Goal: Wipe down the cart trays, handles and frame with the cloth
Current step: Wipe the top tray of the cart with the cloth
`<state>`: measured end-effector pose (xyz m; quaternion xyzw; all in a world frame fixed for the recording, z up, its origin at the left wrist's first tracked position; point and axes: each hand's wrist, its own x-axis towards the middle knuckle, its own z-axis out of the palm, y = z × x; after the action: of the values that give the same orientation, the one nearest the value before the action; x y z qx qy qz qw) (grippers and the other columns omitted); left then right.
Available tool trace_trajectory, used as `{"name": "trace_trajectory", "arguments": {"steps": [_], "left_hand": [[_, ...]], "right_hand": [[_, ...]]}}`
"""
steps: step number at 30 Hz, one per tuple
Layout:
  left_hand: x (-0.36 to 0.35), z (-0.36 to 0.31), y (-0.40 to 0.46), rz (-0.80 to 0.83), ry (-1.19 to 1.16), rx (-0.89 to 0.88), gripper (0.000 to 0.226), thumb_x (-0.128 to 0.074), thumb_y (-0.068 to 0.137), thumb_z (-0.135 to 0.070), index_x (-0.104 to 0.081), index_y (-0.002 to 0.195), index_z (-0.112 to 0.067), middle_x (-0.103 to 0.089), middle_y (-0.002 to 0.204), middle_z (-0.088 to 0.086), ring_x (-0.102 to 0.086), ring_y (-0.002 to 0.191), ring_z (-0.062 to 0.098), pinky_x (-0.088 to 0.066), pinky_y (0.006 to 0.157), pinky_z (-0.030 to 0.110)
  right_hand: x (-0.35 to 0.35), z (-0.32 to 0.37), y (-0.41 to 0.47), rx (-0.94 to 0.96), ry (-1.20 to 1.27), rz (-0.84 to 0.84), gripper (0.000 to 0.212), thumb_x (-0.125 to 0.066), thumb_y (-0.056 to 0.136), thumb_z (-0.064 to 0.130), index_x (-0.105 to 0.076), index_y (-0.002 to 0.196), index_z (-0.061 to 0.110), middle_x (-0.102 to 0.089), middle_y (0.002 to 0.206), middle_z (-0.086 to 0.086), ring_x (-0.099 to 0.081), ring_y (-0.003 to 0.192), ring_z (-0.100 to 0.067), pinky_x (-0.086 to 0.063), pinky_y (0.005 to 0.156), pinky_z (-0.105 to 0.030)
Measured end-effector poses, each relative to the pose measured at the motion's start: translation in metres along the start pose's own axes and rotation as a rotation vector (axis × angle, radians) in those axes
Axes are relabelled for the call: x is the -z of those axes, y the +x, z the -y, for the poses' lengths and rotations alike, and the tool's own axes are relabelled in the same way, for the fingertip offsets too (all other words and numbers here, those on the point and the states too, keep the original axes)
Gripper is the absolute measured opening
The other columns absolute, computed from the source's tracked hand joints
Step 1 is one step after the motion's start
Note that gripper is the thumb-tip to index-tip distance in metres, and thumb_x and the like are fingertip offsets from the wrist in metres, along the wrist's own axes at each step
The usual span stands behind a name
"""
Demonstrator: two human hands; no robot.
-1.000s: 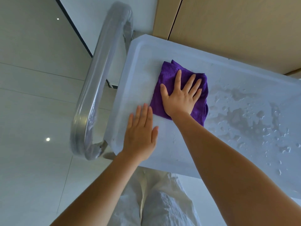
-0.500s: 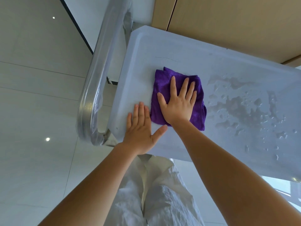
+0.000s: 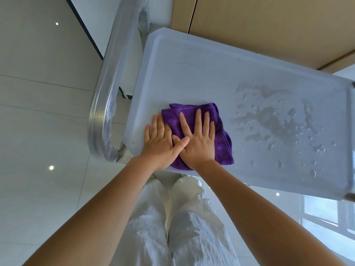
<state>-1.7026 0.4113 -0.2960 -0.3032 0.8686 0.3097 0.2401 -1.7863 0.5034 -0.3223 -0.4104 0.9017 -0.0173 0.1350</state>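
Fingers of the right hand [image 3: 198,140] lie straight and spread, pressed flat on the purple cloth [image 3: 221,139], gripping nothing. Those of the left hand [image 3: 159,144] are straight too and held closer together, palm down on the tray [image 3: 192,81] at the cloth's left edge, its thumb crossing over the base of the right thumb. Below the arms, white trousers [image 3: 184,227] show the person standing close against the tray's near rim.

That cloth sits folded at the near left corner of the top tray, its lower edge reaching the rim. To its right, well apart from it, a patch of water [image 3: 276,127] with scattered droplets covers much of the surface. On the left, just beyond the tray's end, the metal handle [image 3: 107,104] curves down, wrapped in clear film. Further off are pale floor tiles [image 3: 38,131] and a wooden panel [image 3: 269,25].

Most of the work appears undone: the wet patch, handle and frame look untouched. Since flat palms hold the cloth by pressure alone, a pull toward the body could drag it over the rim and drop it. A fast sweep through the puddle may push water off the far edge onto the floor. Leaning hard could also roll the cart, if its wheels are free.
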Motion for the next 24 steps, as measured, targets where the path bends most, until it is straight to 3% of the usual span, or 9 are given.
{"name": "trace_trajectory", "arguments": {"steps": [3, 8, 14, 18, 22, 24], "left_hand": [[-0.002, 0.000, 0.002, 0.005, 0.018, 0.002, 0.079, -0.008, 0.091, -0.061, 0.005, 0.148, -0.008, 0.026, 0.152, 0.012, 0.033, 0.136, 0.019, 0.020, 0.110, 0.039], [-0.010, 0.002, 0.003, -0.082, 0.044, -0.006, 0.077, -0.010, 0.092, -0.060, 0.015, 0.148, -0.014, 0.029, 0.151, 0.011, 0.033, 0.136, 0.020, 0.022, 0.108, 0.037], [-0.018, 0.003, 0.003, -0.233, 0.015, -0.020, 0.077, -0.020, 0.094, -0.057, 0.012, 0.147, -0.012, 0.023, 0.154, 0.009, 0.026, 0.140, 0.018, 0.019, 0.109, 0.032], [-0.021, 0.003, 0.003, -0.291, -0.007, -0.009, 0.087, -0.026, 0.091, -0.063, 0.016, 0.146, -0.011, 0.019, 0.155, 0.007, 0.022, 0.141, 0.016, 0.019, 0.109, 0.030], [-0.026, 0.007, 0.002, -0.351, 0.033, -0.027, 0.106, -0.013, 0.070, -0.079, 0.012, 0.147, -0.011, 0.015, 0.156, 0.006, 0.024, 0.138, 0.010, 0.019, 0.109, 0.029], [-0.028, 0.008, 0.001, -0.393, 0.042, -0.036, 0.110, -0.017, 0.067, -0.081, 0.006, 0.148, -0.010, 0.010, 0.157, 0.007, 0.021, 0.137, 0.009, 0.017, 0.110, 0.029]], "right_hand": [[-0.004, -0.001, -0.008, 0.031, 0.014, -0.002, 0.065, -0.011, 0.086, 0.060, -0.001, 0.145, 0.034, -0.008, 0.156, -0.019, -0.001, 0.144, -0.039, 0.004, 0.114, -0.047], [-0.010, -0.002, -0.022, 0.072, 0.007, -0.081, 0.065, -0.024, 0.089, 0.056, -0.023, 0.147, 0.028, -0.027, 0.150, -0.024, -0.021, 0.139, -0.044, -0.016, 0.111, -0.053], [-0.010, -0.013, -0.032, 0.196, -0.057, -0.095, 0.068, -0.029, 0.087, 0.061, -0.027, 0.146, 0.027, -0.032, 0.147, -0.024, -0.026, 0.137, -0.044, -0.017, 0.110, -0.055], [-0.009, -0.024, -0.035, 0.289, -0.099, -0.037, 0.069, -0.025, 0.089, 0.063, -0.020, 0.148, 0.028, -0.028, 0.151, -0.022, -0.022, 0.139, -0.042, -0.014, 0.112, -0.054], [-0.005, -0.045, -0.037, 0.472, -0.169, 0.017, 0.070, -0.027, 0.087, 0.063, -0.017, 0.148, 0.030, -0.026, 0.152, -0.020, -0.020, 0.141, -0.040, -0.011, 0.112, -0.051], [-0.004, -0.055, -0.035, 0.548, -0.184, 0.025, 0.068, -0.028, 0.087, 0.062, -0.019, 0.147, 0.030, -0.026, 0.152, -0.018, -0.017, 0.141, -0.037, -0.010, 0.114, -0.050]]}}
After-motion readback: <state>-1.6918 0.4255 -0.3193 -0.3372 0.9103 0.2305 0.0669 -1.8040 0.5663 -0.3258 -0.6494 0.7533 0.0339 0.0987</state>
